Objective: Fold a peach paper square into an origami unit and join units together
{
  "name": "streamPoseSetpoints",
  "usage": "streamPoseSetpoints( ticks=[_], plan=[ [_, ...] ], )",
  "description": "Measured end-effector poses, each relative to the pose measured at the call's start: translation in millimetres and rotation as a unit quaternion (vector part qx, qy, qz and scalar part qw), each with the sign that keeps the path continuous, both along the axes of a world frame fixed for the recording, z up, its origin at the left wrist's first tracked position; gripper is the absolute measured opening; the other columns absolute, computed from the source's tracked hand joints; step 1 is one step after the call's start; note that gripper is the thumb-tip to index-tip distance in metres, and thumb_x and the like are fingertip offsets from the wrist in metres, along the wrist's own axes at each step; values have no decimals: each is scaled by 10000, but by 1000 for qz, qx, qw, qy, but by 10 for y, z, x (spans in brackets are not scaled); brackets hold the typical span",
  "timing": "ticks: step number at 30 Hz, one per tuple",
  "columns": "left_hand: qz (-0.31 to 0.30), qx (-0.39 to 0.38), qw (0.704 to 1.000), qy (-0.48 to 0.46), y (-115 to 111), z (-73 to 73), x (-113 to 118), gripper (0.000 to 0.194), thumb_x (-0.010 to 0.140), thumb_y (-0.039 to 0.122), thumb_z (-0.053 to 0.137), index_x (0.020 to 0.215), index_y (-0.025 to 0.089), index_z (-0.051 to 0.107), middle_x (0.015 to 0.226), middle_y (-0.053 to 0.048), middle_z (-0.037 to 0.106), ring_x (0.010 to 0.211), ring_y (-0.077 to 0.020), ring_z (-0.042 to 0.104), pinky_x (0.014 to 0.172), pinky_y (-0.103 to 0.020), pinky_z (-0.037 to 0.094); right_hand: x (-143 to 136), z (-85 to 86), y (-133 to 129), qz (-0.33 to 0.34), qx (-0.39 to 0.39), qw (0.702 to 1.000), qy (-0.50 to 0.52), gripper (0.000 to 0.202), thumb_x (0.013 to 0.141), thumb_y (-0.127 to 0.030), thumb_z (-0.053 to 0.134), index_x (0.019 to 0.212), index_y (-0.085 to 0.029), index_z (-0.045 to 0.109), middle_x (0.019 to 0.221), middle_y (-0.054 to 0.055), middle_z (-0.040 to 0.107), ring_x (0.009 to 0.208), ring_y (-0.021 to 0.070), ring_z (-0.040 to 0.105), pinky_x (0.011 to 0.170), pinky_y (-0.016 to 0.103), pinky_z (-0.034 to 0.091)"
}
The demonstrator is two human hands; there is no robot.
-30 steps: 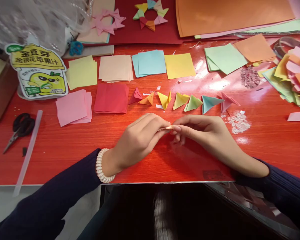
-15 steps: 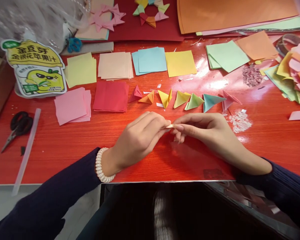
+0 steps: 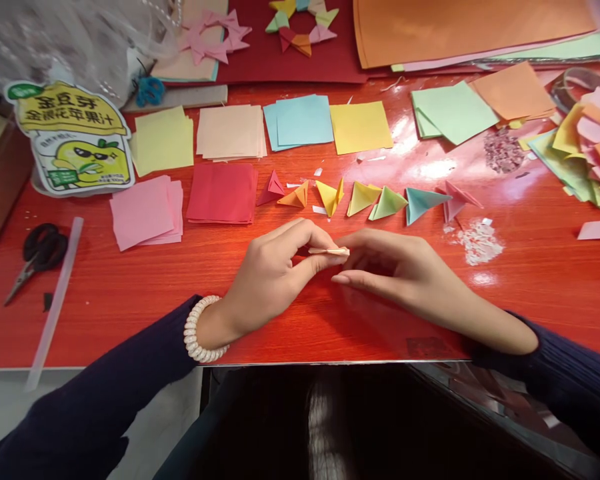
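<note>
A small folded piece of cream paper (image 3: 334, 252) is pinched edge-on between the thumb and fingers of my left hand (image 3: 273, 270), above the table's front part. Close on its right, my right hand (image 3: 407, 270) has its thumb apart from its fingers. Its fingertips are partly hidden behind the paper, so I cannot tell whether they touch it. Beyond both hands runs a row of folded paper triangles, among them a yellow triangle (image 3: 331, 197), a green triangle (image 3: 387, 204) and a blue triangle (image 3: 424, 204).
Square paper stacks lie behind, including a red stack (image 3: 221, 193) and a blue stack (image 3: 304, 120). Scissors (image 3: 37, 257) and a translucent strip (image 3: 55, 303) are at left. Paper scraps (image 3: 480, 243) lie right of the hands. A finished multicoloured paper ring (image 3: 283, 35) sits at the back.
My right thumb has come away from the cream paper and dropped lower, opening the hand. My left fingers have shifted, and more of the paper shows.
</note>
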State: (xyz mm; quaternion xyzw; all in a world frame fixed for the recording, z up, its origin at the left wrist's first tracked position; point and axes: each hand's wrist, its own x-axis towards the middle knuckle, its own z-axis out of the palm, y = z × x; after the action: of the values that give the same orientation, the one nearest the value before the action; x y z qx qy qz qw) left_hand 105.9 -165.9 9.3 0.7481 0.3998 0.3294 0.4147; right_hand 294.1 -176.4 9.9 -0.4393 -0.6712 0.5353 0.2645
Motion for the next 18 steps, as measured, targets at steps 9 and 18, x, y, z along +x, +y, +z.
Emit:
streamPoseSetpoints(
  ticks=[9, 18],
  plan=[
    [-55, 102, 991, 61, 16, 56, 6, 117, 834, 256, 588, 768, 161, 569, 759, -14, 588, 725, -116, 523, 696, -256, 455, 23, 28, 5, 59, 143, 983, -98, 166, 865, -226, 503, 714, -174, 550, 586, -18, 552, 496, 75, 451, 481, 198, 345],
    [-81, 210, 970, 92, -15, 4, 10, 109, 867, 158, 519, 760, 142, 533, 730, -31, 546, 705, -126, 459, 681, -271, 431, 3, 20, -8, 81, 149, 981, -98, 210, 870, -228, 476, 663, -191, 481, 558, -38, 458, 482, 78, 385, 478, 203, 315]
  ],
)
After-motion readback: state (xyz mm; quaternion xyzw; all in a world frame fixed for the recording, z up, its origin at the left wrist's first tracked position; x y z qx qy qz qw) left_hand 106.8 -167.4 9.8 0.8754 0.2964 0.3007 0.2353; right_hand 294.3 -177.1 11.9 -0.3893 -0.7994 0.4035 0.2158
